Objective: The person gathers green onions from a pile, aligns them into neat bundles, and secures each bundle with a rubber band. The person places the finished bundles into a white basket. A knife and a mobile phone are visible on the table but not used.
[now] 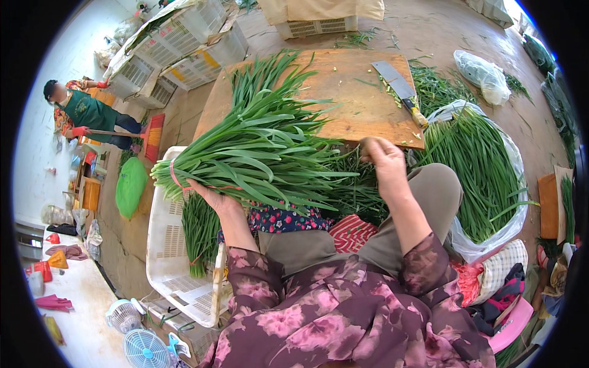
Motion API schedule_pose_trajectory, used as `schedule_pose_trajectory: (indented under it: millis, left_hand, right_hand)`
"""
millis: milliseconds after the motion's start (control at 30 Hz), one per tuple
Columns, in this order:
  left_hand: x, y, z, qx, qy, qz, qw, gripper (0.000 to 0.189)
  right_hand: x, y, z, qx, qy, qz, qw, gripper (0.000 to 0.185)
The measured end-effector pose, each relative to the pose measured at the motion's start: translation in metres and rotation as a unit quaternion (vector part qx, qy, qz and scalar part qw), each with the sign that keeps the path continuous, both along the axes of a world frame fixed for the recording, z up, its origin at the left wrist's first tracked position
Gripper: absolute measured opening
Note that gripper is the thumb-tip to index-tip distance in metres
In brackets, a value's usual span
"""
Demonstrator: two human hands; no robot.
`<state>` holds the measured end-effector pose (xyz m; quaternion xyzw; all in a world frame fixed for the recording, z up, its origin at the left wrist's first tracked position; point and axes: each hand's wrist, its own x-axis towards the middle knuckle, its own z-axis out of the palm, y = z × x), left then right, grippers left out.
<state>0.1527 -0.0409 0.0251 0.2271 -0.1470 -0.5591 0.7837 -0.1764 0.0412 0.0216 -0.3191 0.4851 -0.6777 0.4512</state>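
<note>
My left hand (212, 197) holds a large bunch of green garlic chives (257, 147) from below, near its pale stem ends, where a pink tie goes around it. The leaves spread to the right over my lap and the edge of a wooden board (354, 110). My right hand (383, 158) is raised at the board's near edge, fingers curled towards the thumb; whether it holds anything is unclear. A cleaver (395, 80) lies on the board's right side beside cut stem bits. More chives lie on the board's left part, behind the bunch.
A white plastic crate (168, 276) with a tied bunch stands at my left. At my right is a plastic-lined heap of loose chives (478, 179). Stacked crates (170, 41) stand beyond the board. A person (87, 112) with a broom (153, 137) stands at far left, near a green bag (131, 186).
</note>
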Motion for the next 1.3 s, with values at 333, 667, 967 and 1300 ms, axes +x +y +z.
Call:
schedule_pose_trajectory:
  millis: [333, 667, 967, 1300]
  left_hand:
    - [-0.01, 0.008, 0.006, -0.016, -0.013, -0.037, 0.999, 0.067]
    - [-0.009, 0.003, -0.004, -0.054, -0.026, -0.064, 0.996, 0.066]
    - [-0.015, 0.003, 0.005, -0.044, -0.041, -0.043, 0.997, 0.067]
    - [-0.019, 0.007, 0.009, -0.058, -0.052, -0.049, 0.996, 0.067]
  right_hand:
    - [0.021, -0.002, 0.072, -0.27, 0.516, -0.031, 0.812, 0.017]
    - [0.046, -0.009, 0.05, -0.254, 0.631, 0.009, 0.733, 0.012]
    - [0.01, -0.001, 0.027, -0.011, -0.014, -0.078, 0.997, 0.027]
    - [0.047, 0.033, 0.058, -0.251, 0.661, -0.038, 0.706, 0.023]
